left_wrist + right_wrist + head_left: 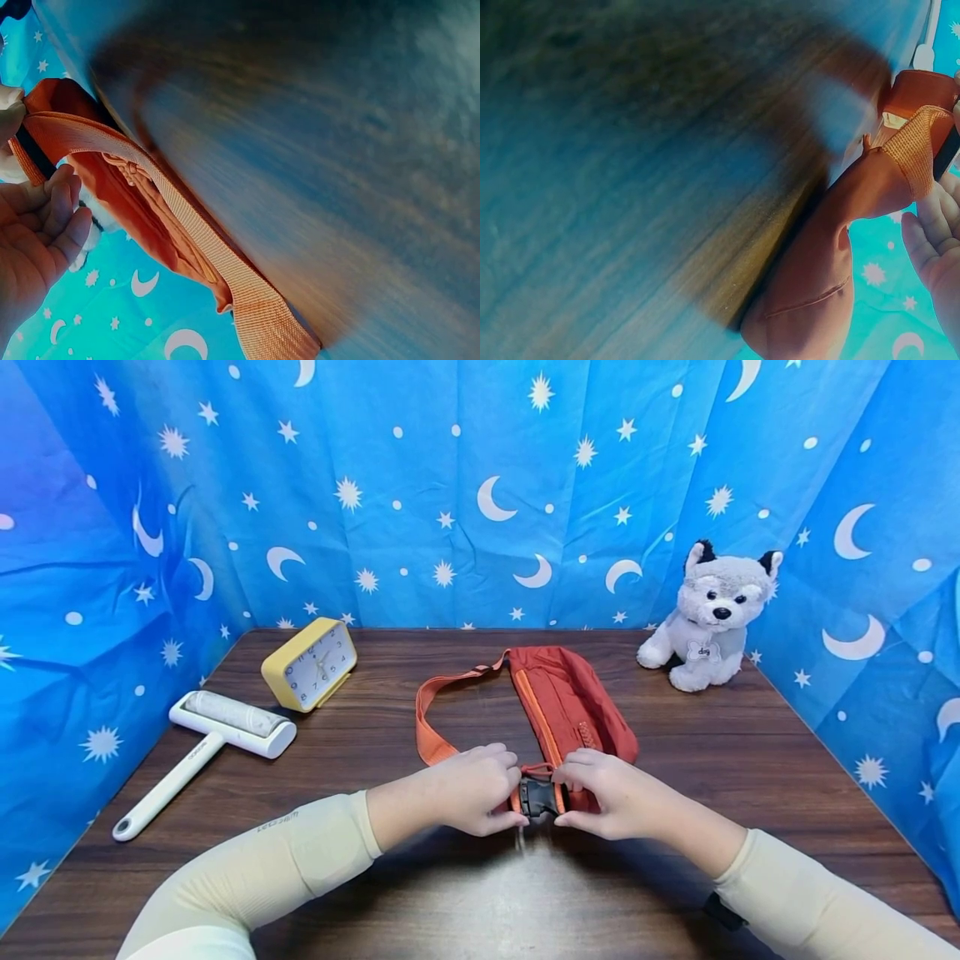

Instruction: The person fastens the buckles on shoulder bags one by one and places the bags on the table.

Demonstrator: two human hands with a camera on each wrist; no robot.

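A red waist bag (577, 702) with an orange zipper lies on the table, its orange strap (431, 714) looping out to the left. At the bag's near end, a black side-release buckle (537, 797) sits between both hands, its two halves together. My left hand (480, 789) pinches the strap end on the buckle's left side. On the other side my right hand (611, 793) pinches the webbing by the buckle, thumb below and fingers above. In the left wrist view the strap (202, 217) runs from the fingers; the right wrist view shows the bag's side (810, 292).
A yellow alarm clock (311, 664) stands at the back left. Nearer on the left lies a white lint roller (225, 722), handle toward the front. A grey and white plush dog (712, 618) sits at the back right. Blue starry cloth (420, 468) encloses the wooden table (765, 768).
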